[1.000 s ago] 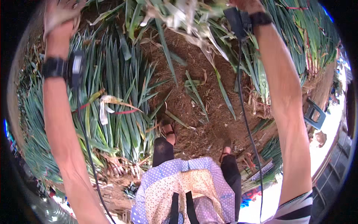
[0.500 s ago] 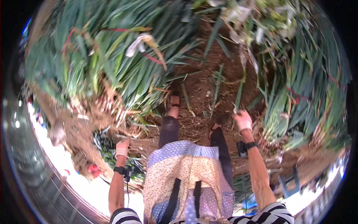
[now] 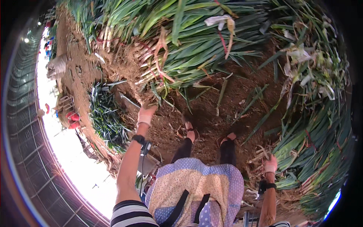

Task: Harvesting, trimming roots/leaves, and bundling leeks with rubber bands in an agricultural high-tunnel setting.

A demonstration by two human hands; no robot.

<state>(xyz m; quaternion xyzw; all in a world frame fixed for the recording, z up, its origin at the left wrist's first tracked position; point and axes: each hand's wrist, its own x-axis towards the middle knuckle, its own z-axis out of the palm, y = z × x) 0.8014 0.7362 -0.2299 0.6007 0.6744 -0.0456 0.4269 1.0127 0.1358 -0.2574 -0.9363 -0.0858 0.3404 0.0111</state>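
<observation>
In the head view my left hand, in a pale glove or wrap, reaches to the root end of a large bundle of green onions. Its fingers look parted, with nothing plainly in them, just below the brown roots. My right hand is low at the right, beside another pile of green onions. Its fingers look closed, and pale, curled leaf scraps lie at their tips. What that hand holds, if anything, is too small to make out.
Loose green leaves litter the brown soil around my feet. A heap of dark green cut leaves lies to the left. Withered trimmings are piled at the upper right. A red object stands farther left.
My view has turned to the left, so the bundles appear farther right. My left hand has moved forward to the onion roots. My right hand has left the loose stalk and is now by the right pile.
</observation>
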